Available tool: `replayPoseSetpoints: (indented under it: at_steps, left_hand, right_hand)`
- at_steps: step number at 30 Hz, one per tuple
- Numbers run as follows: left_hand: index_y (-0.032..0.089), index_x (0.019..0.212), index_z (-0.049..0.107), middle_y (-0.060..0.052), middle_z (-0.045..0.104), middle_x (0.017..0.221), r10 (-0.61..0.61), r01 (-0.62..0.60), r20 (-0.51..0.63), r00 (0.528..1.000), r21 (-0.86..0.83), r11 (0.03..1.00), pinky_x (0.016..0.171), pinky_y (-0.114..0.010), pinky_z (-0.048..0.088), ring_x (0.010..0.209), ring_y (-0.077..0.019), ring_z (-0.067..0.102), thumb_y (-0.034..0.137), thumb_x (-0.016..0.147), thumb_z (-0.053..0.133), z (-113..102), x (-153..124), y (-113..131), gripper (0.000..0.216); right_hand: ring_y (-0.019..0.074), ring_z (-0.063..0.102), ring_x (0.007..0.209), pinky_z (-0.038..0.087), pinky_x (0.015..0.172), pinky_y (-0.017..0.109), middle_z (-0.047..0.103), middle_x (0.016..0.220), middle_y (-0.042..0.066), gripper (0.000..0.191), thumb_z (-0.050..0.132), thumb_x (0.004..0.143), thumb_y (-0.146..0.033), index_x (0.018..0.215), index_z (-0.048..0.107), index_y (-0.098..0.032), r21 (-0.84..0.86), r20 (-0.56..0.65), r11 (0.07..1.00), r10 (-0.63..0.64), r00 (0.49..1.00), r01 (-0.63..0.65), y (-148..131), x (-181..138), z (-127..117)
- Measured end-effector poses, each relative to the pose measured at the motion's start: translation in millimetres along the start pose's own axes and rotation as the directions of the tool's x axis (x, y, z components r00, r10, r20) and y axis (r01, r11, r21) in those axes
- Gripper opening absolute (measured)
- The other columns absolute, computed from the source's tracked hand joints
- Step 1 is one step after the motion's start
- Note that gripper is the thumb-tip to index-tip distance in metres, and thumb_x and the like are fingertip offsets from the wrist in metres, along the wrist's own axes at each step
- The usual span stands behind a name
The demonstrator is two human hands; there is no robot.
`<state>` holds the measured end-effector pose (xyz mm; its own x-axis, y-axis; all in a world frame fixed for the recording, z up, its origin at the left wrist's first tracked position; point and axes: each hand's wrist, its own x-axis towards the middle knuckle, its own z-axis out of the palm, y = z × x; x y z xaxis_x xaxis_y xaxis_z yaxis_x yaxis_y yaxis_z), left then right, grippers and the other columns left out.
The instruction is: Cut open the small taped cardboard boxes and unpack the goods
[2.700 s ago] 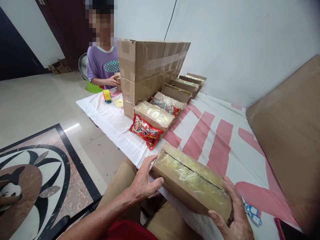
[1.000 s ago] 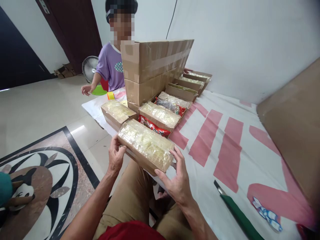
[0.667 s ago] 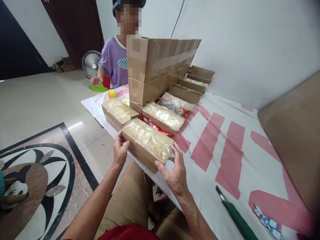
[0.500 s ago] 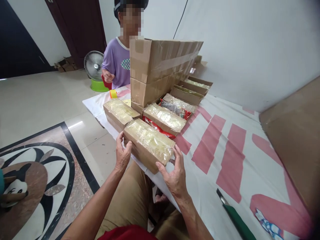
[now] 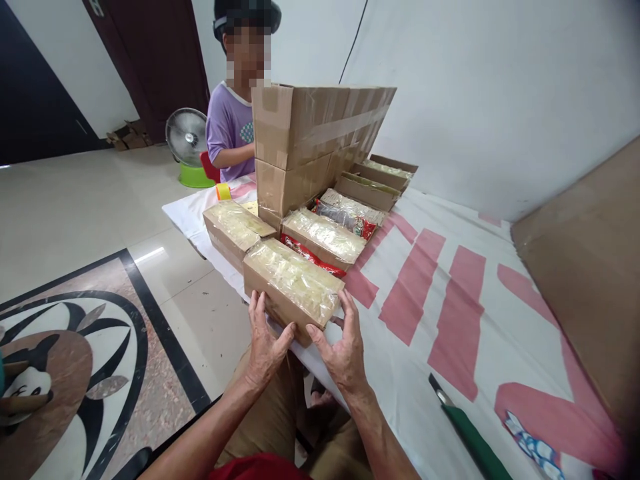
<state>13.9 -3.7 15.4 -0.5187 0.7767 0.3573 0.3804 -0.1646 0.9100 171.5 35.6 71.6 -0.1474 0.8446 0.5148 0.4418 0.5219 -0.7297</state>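
Note:
An open-topped cardboard box (image 5: 295, 277) packed with pale yellowish contents under clear plastic sits at the table's near edge. My left hand (image 5: 267, 340) lies against its near side, thumb and fingers spread apart along the cardboard. At the right end, my right hand (image 5: 343, 340) grips the corner, with the thumb on the near side and the fingers around the end. Just behind this box lies a red packet (image 5: 313, 257). A similar filled box (image 5: 235, 223) stands to the left, and another filled box (image 5: 325, 233) is behind the packet.
Stacked, taped cartons (image 5: 310, 133) rise behind the filled boxes. A person in a purple shirt (image 5: 227, 127) is beyond them. A green-handled knife (image 5: 465, 427) lies on the table at right. A yellow tape roll (image 5: 223, 192) is at the far left. A large cardboard sheet (image 5: 580, 267) stands right.
My left hand has moved from the box's left corner rightward along its near side. My right hand keeps its corner grip. The person's arm behind the cartons has moved toward them.

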Motion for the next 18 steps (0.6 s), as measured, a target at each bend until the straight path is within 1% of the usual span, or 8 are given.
replayPoseSetpoints:
  at_steps: [3, 8, 13, 18]
  left_hand:
    - [0.029, 0.16, 0.03, -0.019, 0.021, 0.171, 0.014, -0.014, 0.017, 1.0, 0.006, 1.0, 0.127, -0.063, 0.028, 0.161, -0.0374, 0.022, 0.041, 0.088, 0.076, -1, 4, -5, 0.087]
    - [0.03, 0.16, 0.031, -0.018, 0.023, 0.171, 0.022, -0.022, 0.029, 0.999, 0.011, 1.0, 0.127, -0.062, 0.03, 0.161, -0.0364, 0.022, 0.043, 0.087, 0.077, 0, 8, -11, 0.087]
    - [0.03, 0.161, 0.031, -0.017, 0.024, 0.172, 0.025, -0.025, 0.023, 0.999, 0.001, 1.0, 0.126, -0.062, 0.032, 0.161, -0.0366, 0.024, 0.045, 0.087, 0.077, 10, 12, -10, 0.088]
    - [0.03, 0.16, 0.032, -0.017, 0.025, 0.172, 0.013, -0.014, 0.019, 1.0, 0.023, 1.0, 0.126, -0.063, 0.032, 0.161, -0.0376, 0.024, 0.046, 0.087, 0.076, 17, 17, -9, 0.087]
  right_hand:
    - [0.0361, 0.045, 0.147, 0.055, 0.107, 0.057, 0.039, 0.162, 0.019, 0.081, 0.071, 0.093, -0.046, 0.161, 0.031, -0.025, 0.045, -0.025, 0.999, 0.025, 0.999, -0.024, 6, -3, 4]
    - [0.035, 0.049, 0.144, 0.058, 0.102, 0.051, 0.041, 0.162, 0.019, 0.085, 0.072, 0.092, -0.045, 0.163, 0.029, -0.026, 0.129, -0.074, 0.991, 0.057, 0.996, -0.047, 15, -8, 11]
    - [0.0343, 0.052, 0.141, 0.059, 0.101, 0.051, 0.045, 0.159, 0.018, 0.085, 0.074, 0.091, -0.043, 0.162, 0.031, -0.026, 0.15, -0.075, 0.987, 0.062, 0.995, -0.051, 30, -10, 15]
    - [0.0341, 0.054, 0.139, 0.062, 0.097, 0.049, 0.047, 0.156, 0.018, 0.081, 0.074, 0.091, -0.043, 0.16, 0.035, -0.025, 0.138, -0.048, 0.99, 0.039, 0.998, -0.032, 40, -6, 12]
